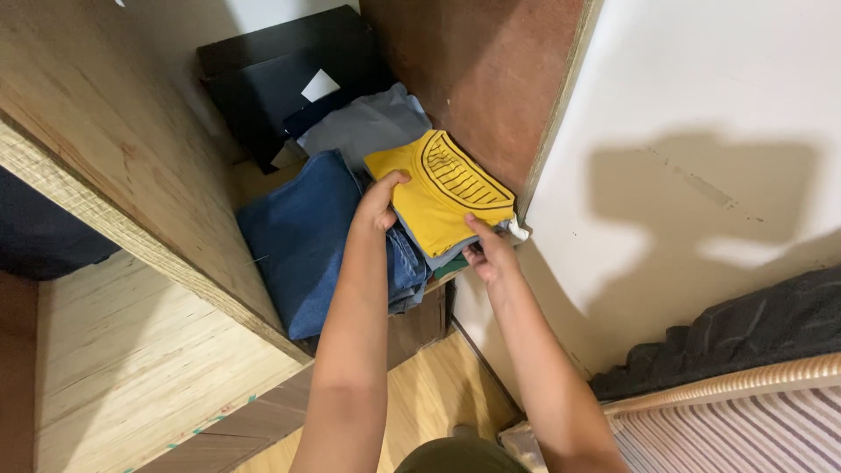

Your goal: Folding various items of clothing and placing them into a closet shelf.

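Yellow cotton fills the middle of our view: a folded yellow shirt with dark stripes at the neck sits on top of a small stack of folded clothes on a wooden shelf. Our left hand grips the shirt's left edge, fingers curled over the fabric. Our right hand pinches the near right corner, thumb on top and fingers tucked beneath (how much of the lower stack they catch, we cannot tell). Just left of the stack, touching it, lies a pile of folded blue jeans; behind it rests a grey garment, and further back a black box. The brown side panel stands close on the right.

We judge this to be the seating step, with the shirt being squared on its stack. The next move seems to call for even pressure from both hands, so the fold stays flat and the garments below do not slide toward the shelf's front edge.
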